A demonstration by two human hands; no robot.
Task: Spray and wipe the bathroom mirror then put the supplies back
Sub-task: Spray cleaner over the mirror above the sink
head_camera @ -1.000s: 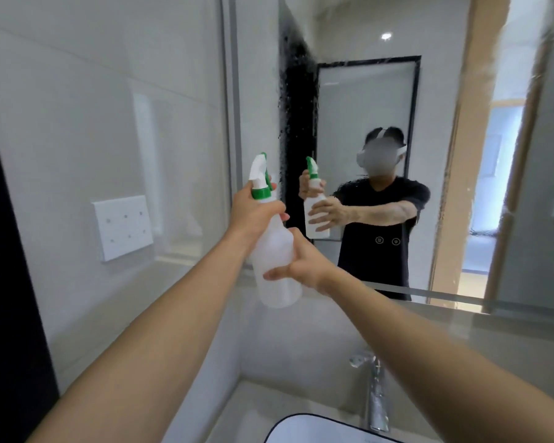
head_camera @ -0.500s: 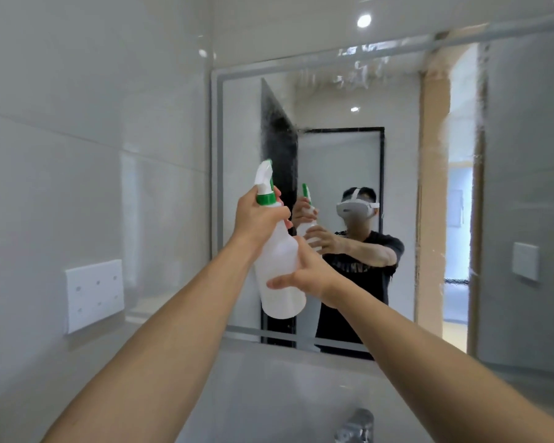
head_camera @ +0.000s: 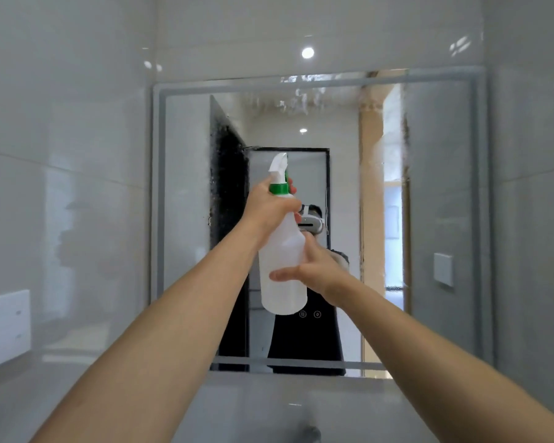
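Both arms reach forward toward the mirror [head_camera: 435, 193], which hangs on the far wall inside a pale grey frame. Between the hands, in front of the middle of the glass, is a white translucent spray bottle [head_camera: 282, 266]. Its long axis runs nearly upright, leaning a little to the left at the top, and the white nozzle on top points up and away toward the mirror. A green collar sits just under the trigger head.

The left hand [head_camera: 269, 209] is wrapped round the bottle's neck just below the collar, with fingertips showing on the far side by the trigger. The right hand [head_camera: 314, 266] holds the bottle's body from the right, thumb laid across the near face and fingers curled behind it.

Streaks and droplets of spray cling to the upper part of the glass, and wet trails run down along its left and right reflected edges. The mirror shows the person's reflection in a dark shirt, mostly hidden behind the bottle. A white wall plate [head_camera: 5, 327] sits on the tiled left wall, near the lower left.
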